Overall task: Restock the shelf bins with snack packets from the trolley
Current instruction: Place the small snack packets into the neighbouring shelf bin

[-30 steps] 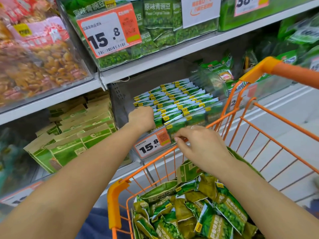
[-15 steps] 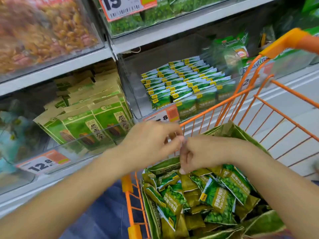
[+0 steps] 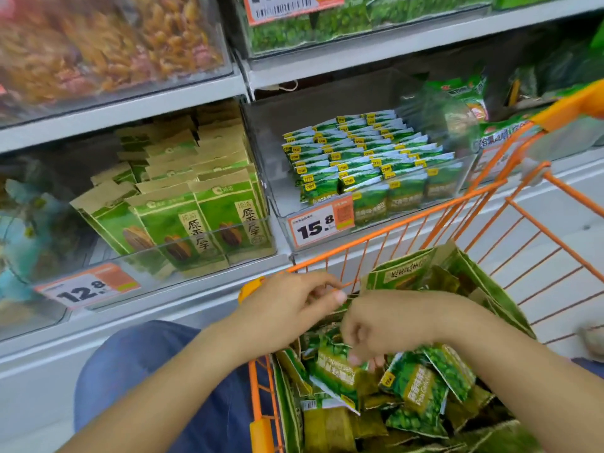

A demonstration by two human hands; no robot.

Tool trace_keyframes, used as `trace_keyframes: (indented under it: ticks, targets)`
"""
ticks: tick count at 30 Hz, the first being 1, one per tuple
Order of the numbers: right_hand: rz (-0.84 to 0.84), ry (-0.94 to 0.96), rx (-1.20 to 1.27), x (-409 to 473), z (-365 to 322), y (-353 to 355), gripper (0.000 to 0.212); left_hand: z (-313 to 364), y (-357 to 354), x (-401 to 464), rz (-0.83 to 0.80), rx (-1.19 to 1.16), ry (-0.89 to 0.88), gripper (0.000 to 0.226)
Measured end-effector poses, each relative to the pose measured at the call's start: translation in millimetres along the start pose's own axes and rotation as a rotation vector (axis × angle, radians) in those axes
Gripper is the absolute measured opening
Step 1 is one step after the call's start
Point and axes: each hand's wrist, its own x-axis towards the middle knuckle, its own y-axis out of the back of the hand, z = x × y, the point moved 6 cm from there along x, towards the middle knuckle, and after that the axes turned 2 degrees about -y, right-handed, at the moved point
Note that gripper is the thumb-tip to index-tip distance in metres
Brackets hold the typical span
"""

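Observation:
The orange wire trolley [image 3: 395, 221] stands against the shelf and holds an open green carton [image 3: 407, 270] full of loose green pea packets [image 3: 421, 387]. My right hand [image 3: 382, 328] reaches down into the pile, and its fingertips pinch the top edge of one green pea packet [image 3: 336, 376]. My left hand [image 3: 291, 308] hovers just above the trolley's near-left corner, fingers loosely curled and holding nothing. Behind the trolley, the clear shelf bin [image 3: 277, 204] holds neat rows of the same small green packets [image 3: 362, 155], with a 15.8 price tag [image 3: 322, 221] on its front.
A bin of green and brown sunflower-seed packs [image 3: 196, 210] sits to the left, above a 12.8 tag [image 3: 87, 288]. Upper shelf bins hold nuts [image 3: 98, 44] and more green packets [image 3: 359, 24]. My blue-trousered knee [image 3: 147, 371] is beside the trolley.
Both hands have drawn back from the shelf bin to the trolley. The right hand has dropped into the packet pile and taken hold of one; the view has tilted down.

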Motion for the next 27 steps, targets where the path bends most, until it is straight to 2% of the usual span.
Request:
trace_keyframes:
  ticks: [3, 6, 8, 10, 14, 17, 20, 23, 24, 25, 27]
  targets:
    - [0.128, 0.116, 0.285, -35.2, 3.9, 39.0, 0.020, 0.7, 12.7, -6.2, 0.174, -0.410, -0.002, 0.044]
    - [0.395, 0.293, 0.558, -59.4, 4.8, 71.2, 0.014, 0.6, 26.4, -9.2, 0.344, -0.819, 0.073, 0.038]
    - [0.587, 0.365, 0.650, -64.5, 7.5, 83.8, 0.014, 1.1, 25.0, -5.6, 0.330, -1.088, 0.177, 0.032]
    - [0.701, 0.394, 0.656, -63.2, 7.2, 87.7, 0.018, 8.4, 24.8, -1.5, 0.315, -1.165, 0.198, 0.022]
    - [0.798, 0.382, 0.640, -61.0, 5.2, 86.4, 0.025, 17.7, 31.9, 4.3, 0.391, -1.091, 0.188, 0.031]
    - [0.897, 0.364, 0.674, -64.8, 7.3, 90.2, 0.044, 17.9, 40.5, 9.1, 0.390, -0.934, 0.170, 0.024]
    - [0.957, 0.427, 0.651, -68.0, 1.2, 92.7, 0.031, 21.5, 42.7, 13.3, 0.332, -0.793, 0.115, 0.016]
    - [1.018, 0.390, 0.718, -69.6, 8.1, 94.2, 0.017, 22.7, 55.5, 19.3, 0.395, -0.577, 0.069, 0.014]
    - [1.058, 0.327, 0.653, -70.2, 12.9, 94.4, 0.017, 21.5, 66.0, 22.6, 0.454, -0.475, 0.044, 0.012]
    - [1.109, 0.227, 0.481, -71.8, 17.4, 95.0, 0.019, 21.2, 79.9, 26.3, 0.532, -0.363, 0.021, 0.011]
    - [1.160, 0.001, -0.013, -71.6, 19.8, 94.2, 0.026, 22.7, 110.5, 37.8, 0.666, -0.118, 0.005, 0.013]
